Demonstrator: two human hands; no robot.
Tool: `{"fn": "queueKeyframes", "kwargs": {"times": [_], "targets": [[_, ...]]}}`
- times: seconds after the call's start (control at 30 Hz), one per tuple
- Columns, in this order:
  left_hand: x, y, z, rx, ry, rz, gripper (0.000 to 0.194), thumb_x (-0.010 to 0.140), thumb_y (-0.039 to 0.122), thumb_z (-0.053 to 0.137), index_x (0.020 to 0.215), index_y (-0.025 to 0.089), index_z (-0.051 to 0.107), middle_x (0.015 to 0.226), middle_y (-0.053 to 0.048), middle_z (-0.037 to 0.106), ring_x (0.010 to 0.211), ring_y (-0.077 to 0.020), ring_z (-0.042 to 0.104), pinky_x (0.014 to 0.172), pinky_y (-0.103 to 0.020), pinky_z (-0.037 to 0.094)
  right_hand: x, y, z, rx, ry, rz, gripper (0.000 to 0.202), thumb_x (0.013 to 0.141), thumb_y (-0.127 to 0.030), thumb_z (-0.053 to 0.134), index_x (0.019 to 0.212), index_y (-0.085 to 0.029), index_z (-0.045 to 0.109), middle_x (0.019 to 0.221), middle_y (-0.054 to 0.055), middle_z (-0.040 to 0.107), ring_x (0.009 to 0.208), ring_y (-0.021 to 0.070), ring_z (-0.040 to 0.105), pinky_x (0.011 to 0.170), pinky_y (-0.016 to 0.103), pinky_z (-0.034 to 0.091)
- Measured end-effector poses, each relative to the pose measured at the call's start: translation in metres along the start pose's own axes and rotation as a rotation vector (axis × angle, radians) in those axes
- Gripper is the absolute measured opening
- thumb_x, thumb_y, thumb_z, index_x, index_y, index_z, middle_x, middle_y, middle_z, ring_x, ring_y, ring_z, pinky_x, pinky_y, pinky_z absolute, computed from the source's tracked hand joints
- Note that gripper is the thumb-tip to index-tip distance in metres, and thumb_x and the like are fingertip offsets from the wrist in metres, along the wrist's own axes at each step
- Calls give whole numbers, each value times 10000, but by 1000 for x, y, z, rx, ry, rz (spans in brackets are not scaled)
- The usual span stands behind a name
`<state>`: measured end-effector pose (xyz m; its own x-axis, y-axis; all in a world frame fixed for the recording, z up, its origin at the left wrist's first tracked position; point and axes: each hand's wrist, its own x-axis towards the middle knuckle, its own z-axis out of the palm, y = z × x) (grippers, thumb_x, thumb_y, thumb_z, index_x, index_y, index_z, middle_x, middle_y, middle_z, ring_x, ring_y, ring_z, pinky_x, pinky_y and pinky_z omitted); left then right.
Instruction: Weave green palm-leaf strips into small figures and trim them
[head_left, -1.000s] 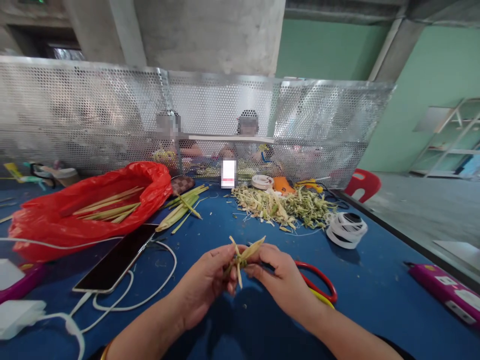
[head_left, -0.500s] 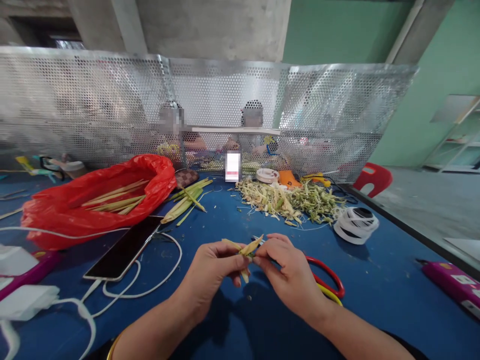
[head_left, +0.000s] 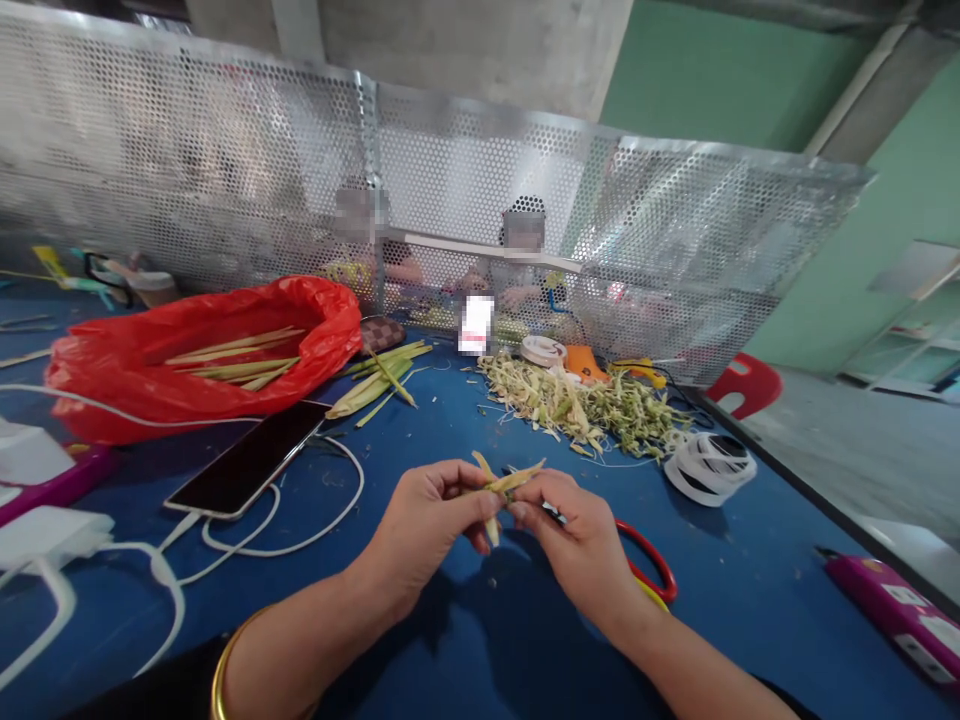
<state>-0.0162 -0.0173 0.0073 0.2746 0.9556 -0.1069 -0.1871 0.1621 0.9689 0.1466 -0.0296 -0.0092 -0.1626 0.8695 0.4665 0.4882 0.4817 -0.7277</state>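
My left hand is closed in a pinch round a small piece of crossed, pale yellow-green leaf strips, whose ends stick out several ways. My right hand pinches the same piece from the right, fingertips close to the left thumb. The middle of the piece is partly covered by the fingers. Behind and under my right hand is a pair of scissors with red and yellow handles; whether the hand touches it I cannot tell.
A red plastic bag with long leaf strips stands left, near loose leaves and a phone on a white cable. Ahead lies a heap of small knotted pieces. A white ribbon roll and purple power strip are right.
My view has tilted and shifted slightly. The leaf strips have turned a little between my fingers, and one end now points up more. Both hands keep their pinch.
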Motion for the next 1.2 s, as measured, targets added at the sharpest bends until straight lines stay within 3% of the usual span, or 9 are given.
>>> {"fn": "queueKeyframes", "kwargs": {"times": [0.17,0.33,0.47,0.8,0.97,1.1,1.2], "targets": [[5,-5,-6,-146,17,-145,136,657,211,714,637,137,602,533,11,612,443,-61,496,496,-177,404,0,7,-1,-140,0,-104,179,856,-196,546,684,-223,584,603,-36,610,596,132,556,928,369,391],[5,-8,-8,-197,-57,-213,149,686,209,696,635,150,569,516,30,580,446,-54,487,500,-168,381,-1,9,0,-238,14,-194,41,847,-266,604,871,-238,622,822,6,708,752,167,642,1006,424,334],[3,-8,-5,-156,-81,-187,139,674,205,706,654,150,579,509,34,573,451,-62,483,502,-175,384,-2,3,1,-195,-8,-163,80,849,-260,606,777,-225,602,722,-20,681,659,136,615,966,389,364],[5,-10,2,-168,49,-137,149,669,192,700,613,145,570,521,20,581,472,-70,481,508,-184,397,-3,4,4,-269,64,-286,140,862,-167,559,730,-203,587,632,-21,614,595,127,542,844,354,386],[0,-3,-3,-159,-74,-144,127,711,234,705,745,152,615,578,13,626,502,-79,532,551,-195,437,-2,11,4,-149,58,-196,87,854,-178,591,784,-228,610,702,-37,668,648,130,600,932,372,361],[-2,3,-6,-155,-183,-171,268,819,351,589,973,143,658,759,-61,713,543,-109,601,579,-232,467,0,14,0,-151,32,-213,160,869,-131,545,895,-257,639,863,-23,716,760,141,646,1028,416,287],[-3,5,-6,-150,-209,-179,312,839,372,554,1003,133,669,803,-87,730,547,-116,620,592,-240,475,1,17,-1,-161,17,-221,197,875,-142,535,956,-278,652,916,-17,724,777,144,659,1044,440,284]]}}
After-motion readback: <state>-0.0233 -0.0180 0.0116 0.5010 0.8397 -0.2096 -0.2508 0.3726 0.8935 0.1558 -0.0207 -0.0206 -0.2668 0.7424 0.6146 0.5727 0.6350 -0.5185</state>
